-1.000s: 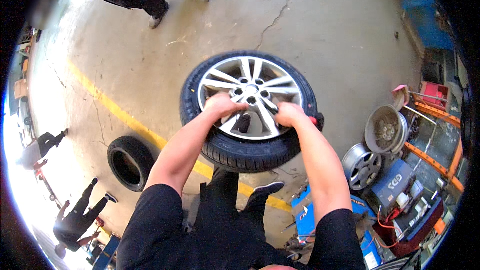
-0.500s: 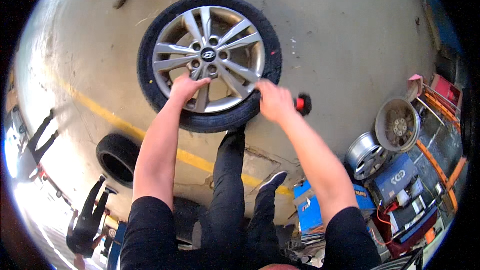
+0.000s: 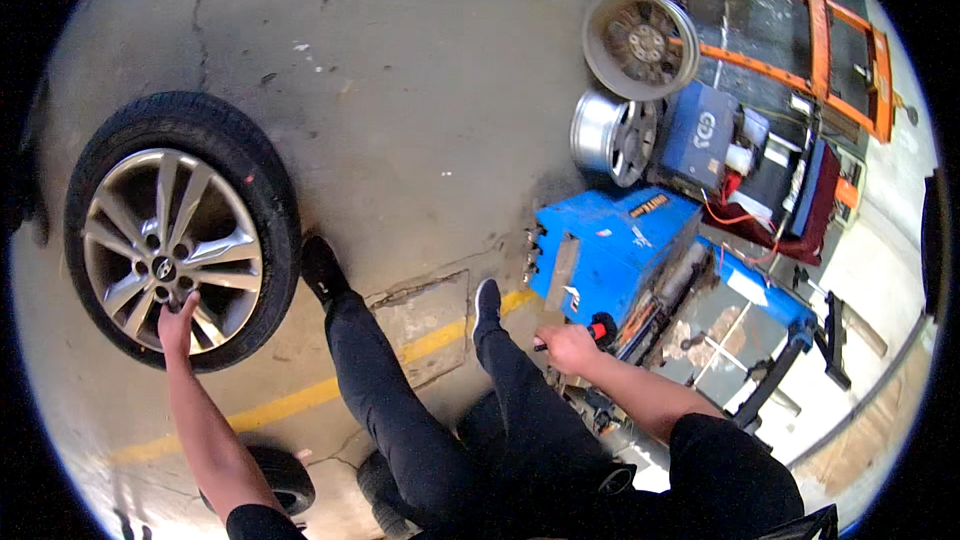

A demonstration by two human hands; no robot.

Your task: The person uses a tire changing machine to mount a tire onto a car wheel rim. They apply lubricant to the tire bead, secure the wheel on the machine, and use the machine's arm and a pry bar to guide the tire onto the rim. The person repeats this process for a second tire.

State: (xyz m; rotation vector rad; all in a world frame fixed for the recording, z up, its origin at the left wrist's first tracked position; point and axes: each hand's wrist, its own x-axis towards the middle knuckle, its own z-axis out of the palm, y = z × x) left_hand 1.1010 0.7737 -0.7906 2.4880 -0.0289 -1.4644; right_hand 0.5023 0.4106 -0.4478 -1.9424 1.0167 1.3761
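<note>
A wheel with a silver alloy rim and black tyre [image 3: 270, 200] is at the left, its spoked face toward me. My left hand [image 3: 178, 328] is closed round a spoke just below the hub, thumb up along it and the other fingers mostly hidden. Out to the right, apart from the wheel, my right hand [image 3: 570, 348] grips a tool with a red and black end [image 3: 601, 328]. A short dark piece of it shows on the hand's other side; its exact kind is unclear. My left shoe [image 3: 322, 268] is beside the tyre.
A blue machine [image 3: 620, 250] stands near my right hand. Beyond it are a silver rim [image 3: 607, 140], a dull rim [image 3: 640, 45], a blue-grey case [image 3: 697, 140] and an orange frame [image 3: 820, 40]. A loose tyre [image 3: 285, 480] lies at lower left, past a yellow floor line [image 3: 290, 403].
My view has swung to the right, so the wheel appears farther left. My right hand has moved away from the tyre's edge toward the blue machine, still with the tool. My left hand stays on the wheel.
</note>
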